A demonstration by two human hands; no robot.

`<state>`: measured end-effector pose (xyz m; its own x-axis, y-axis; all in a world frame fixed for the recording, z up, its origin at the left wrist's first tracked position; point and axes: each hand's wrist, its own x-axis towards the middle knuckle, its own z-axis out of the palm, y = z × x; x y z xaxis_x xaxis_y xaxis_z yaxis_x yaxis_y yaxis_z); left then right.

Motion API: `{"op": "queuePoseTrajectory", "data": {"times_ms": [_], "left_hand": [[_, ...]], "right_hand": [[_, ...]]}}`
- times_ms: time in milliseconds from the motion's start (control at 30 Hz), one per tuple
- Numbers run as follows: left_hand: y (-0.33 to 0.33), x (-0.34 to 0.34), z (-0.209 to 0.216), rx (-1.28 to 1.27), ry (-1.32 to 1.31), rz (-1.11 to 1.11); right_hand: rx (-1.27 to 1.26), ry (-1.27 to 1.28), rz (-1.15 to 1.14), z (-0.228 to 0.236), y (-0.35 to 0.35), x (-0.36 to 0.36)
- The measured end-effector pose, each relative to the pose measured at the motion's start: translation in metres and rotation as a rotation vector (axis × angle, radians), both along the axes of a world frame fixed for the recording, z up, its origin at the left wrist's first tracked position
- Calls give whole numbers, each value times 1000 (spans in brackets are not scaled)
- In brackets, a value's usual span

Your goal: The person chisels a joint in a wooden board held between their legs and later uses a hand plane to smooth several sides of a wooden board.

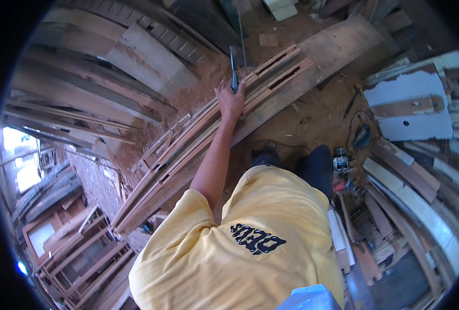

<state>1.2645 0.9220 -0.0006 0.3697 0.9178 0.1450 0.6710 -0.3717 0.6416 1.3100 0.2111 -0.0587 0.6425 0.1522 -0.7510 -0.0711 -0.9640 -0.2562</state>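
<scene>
My left hand (230,102) reaches forward over the bench and is closed around the handle of a chisel (233,68). The chisel's narrow dark blade points away from me. Just beneath and beside the hand lie long wooden rails (190,140), set side by side. Toward their far right ends, long slots (287,73) are cut into them. The rails rest on a wide, thick plank (338,47) that runs diagonally from lower left to upper right. My right hand does not show.
Stacked boards (95,77) and sawdust (201,77) lie beyond the bench on the left. To the right are a white panel (410,103), a corded power tool (362,137), a jar (340,159) near my leg, and curved timber (421,196). Wooden frames (85,258) fill the lower left.
</scene>
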Motion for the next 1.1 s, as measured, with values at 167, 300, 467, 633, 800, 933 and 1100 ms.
{"op": "queuePoseTrajectory", "data": {"times_ms": [167,300,467,633,800,933,1100], "left_hand": [[-5,31,-45,-322,-66,160],[-19,20,-49,-307,5,361],[-25,-7,-59,-566,-324,614],[-11,-27,-33,-417,89,621],[-34,29,-50,-520,338,962],[-31,-24,28,-303,268,933],[-32,10,-12,-436,342,771]], "right_hand": [[87,22,286,1,35,155],[179,75,478,-28,123,310],[172,338,102,-207,188,494],[307,-115,326,-429,235,606],[7,202,46,-565,250,684],[80,214,-135,-610,349,688],[-127,-16,-171,-697,316,698]]}}
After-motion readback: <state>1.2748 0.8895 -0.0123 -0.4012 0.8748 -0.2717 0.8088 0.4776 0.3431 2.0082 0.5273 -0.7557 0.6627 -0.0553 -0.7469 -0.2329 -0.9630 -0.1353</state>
